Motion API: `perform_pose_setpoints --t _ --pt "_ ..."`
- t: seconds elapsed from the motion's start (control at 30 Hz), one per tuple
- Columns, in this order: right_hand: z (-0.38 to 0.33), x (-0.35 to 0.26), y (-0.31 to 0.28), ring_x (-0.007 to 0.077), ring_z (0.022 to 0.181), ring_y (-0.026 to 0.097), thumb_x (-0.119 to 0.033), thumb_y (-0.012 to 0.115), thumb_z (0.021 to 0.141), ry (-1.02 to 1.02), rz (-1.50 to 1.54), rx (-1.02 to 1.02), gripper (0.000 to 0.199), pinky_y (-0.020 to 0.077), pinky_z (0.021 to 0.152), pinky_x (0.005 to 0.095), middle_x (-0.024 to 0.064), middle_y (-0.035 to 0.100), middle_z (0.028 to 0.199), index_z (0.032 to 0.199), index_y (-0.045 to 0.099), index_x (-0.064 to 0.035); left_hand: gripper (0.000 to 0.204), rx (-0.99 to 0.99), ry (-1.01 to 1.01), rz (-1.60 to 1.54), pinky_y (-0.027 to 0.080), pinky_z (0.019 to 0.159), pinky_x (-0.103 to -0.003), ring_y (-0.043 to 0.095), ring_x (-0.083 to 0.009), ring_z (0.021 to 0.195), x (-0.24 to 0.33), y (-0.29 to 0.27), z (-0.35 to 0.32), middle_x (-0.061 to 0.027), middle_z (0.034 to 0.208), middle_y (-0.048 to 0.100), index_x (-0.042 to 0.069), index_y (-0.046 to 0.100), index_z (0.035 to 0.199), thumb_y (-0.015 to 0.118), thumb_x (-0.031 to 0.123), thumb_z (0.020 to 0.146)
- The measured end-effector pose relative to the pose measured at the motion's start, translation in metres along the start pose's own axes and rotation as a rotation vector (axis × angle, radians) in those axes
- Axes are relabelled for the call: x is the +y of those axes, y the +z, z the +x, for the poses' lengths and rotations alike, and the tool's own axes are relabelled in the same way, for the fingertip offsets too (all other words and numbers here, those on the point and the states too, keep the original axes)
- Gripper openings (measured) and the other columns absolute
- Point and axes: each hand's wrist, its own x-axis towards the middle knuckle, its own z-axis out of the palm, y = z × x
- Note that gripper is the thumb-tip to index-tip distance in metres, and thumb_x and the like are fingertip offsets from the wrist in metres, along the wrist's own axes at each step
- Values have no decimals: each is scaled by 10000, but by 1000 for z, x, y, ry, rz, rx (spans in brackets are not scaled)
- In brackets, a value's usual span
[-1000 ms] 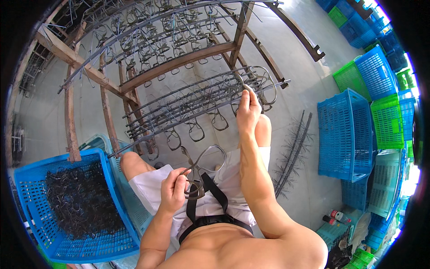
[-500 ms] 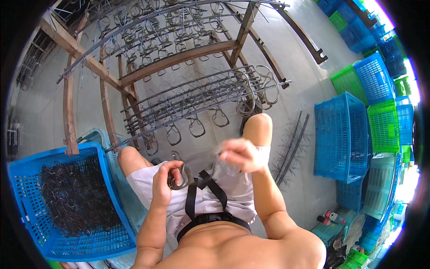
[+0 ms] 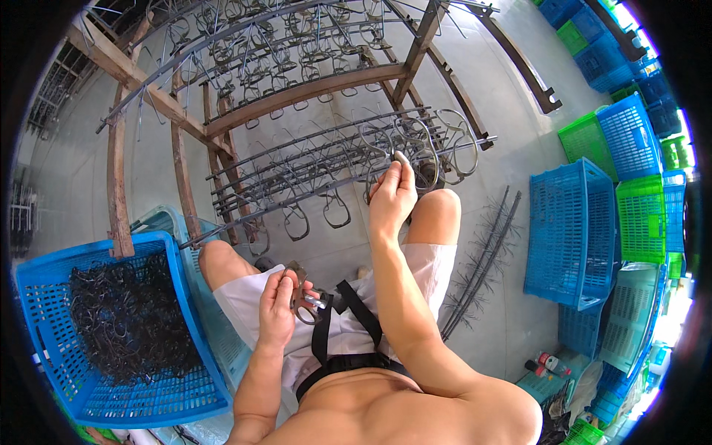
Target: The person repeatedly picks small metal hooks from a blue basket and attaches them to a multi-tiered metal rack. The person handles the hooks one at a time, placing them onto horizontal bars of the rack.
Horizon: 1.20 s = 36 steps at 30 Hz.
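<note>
Metal frames [image 3: 305, 319] sit in our left hand [image 3: 277, 308], fingers [image 3: 285, 289] closed on them; our right hand [image 3: 393, 196] pinches a grey wire loop [image 3: 401, 158] near a rod [image 3: 483, 142].

the left hand [image 3: 277, 313] hides one part of the dark frame [image 3: 300, 300]. the rack [image 3: 311, 96] is cut by the top edge.

From here I see right arm [image 3: 411, 297] extended forward, elbow slightly bent, wrist nearly straight. Right grip [image 3: 391, 202] is out front near the right knee [image 3: 436, 211], fingertips drawn together in a pinch. Left forearm [image 3: 256, 378] angles up, left grip [image 3: 277, 311] nearer the body, lower than the right one, fingers curled, thumb pressing in. Knees bent, spread apart. Torso [image 3: 393, 408] bare.
</note>
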Motion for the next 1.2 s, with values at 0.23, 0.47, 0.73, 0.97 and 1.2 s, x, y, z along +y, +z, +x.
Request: perform_pose_setpoints --t 0.23,0.47,0.73,0.97,1.2 --pt "7 -6 -7 25 438 384 -152 482 943 21 -25 -189 249 309 384 190 -42 433 571 1128 571 -11 224 -57 -19 -96 539 731 -343 612 -232 870 -4 -5 4 -105 924 588 46 517 1003 513 79 782" --pt "-2 0 -1 32 437 393 -185 510 938 18 42 -204 285 335 384 194 -37 432 574 1155 573 -12 363 -81 -14 -153 526 824 -339 614 -214 898 3 -3 -5 -88 913 580 21 505 1012 560 -62 663" --pt "-10 2 9 50 488 367 -126 539 909 -217 -420 -228 266 351 450 219 -6 444 544 1139 580 0 176 -50 -78 36 561 682 -318 646 -210 731 6 -11 -13 -102 868 584 2 520 984 592 115 870" --pt "-2 -6 5 107 478 417 -146 541 902 -364 -603 -216 258 385 469 253 70 485 541 1109 594 -1 197 -61 168 240 475 562 -230 545 -100 675 -2 -18 -16 -41 859 528 29 536 1083 539 93 897" --pt "0 -6 2 89 479 394 -164 525 916 -220 -501 -204 267 370 458 256 47 451 536 1123 591 -9 379 -152 415 402 463 630 -228 531 -103 715 3 -9 -24 -77 1029 514 23 389 1251 463 -11 880"
